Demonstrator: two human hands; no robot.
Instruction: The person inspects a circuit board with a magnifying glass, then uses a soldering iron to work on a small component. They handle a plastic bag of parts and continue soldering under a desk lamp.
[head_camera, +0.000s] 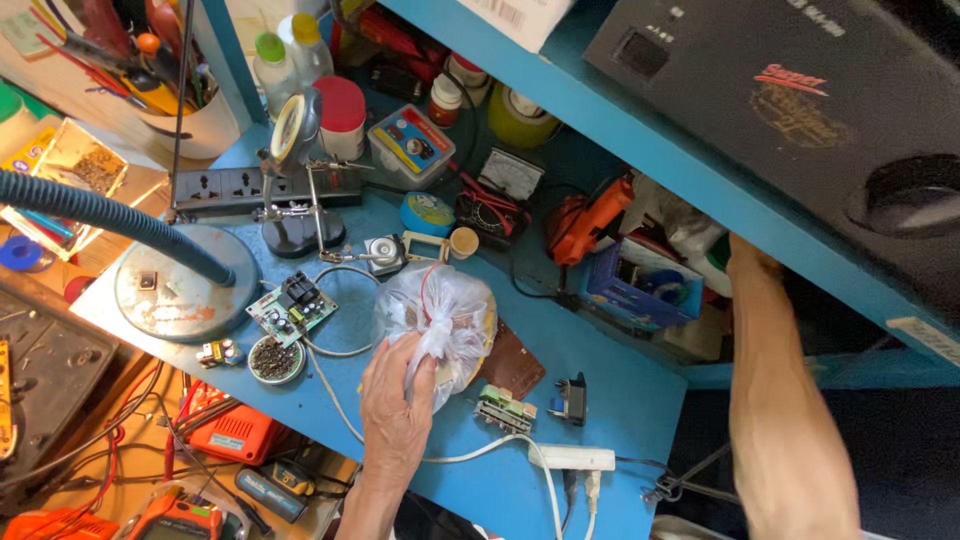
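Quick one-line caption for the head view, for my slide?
Left hand grips a knotted clear plastic bag on a cluttered blue workbench; right arm reaches under the shelf.

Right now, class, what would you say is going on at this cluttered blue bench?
A person's left hand grips a clear plastic bag by its gathered neck on the blue workbench. The right arm reaches under the shelf, its hand hidden. A small circuit board and a white power strip lie nearby.
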